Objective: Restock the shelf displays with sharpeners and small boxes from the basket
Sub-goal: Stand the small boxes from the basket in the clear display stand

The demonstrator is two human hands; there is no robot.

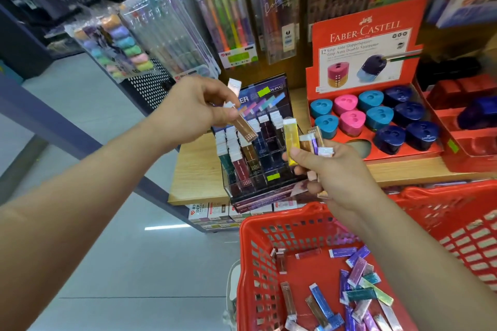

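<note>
The display case is clear with a dark purple header; the boxes ranked in it run teal, maroon, bronze and navy, each capped white. Right of the case, the sharpener tray is bright red with white lettering, and its sharpeners are turquoise, pink and navy. Below the case the basket is red, pierced in a square lattice, its loose boxes metallic purple, blue, teal and copper. Over the case, the copper box bears white dots; the yellow box glitters gold

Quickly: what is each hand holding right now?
Left hand: pinches a copper box and a pale one.
Right hand: grips a yellow box with several others.
</note>
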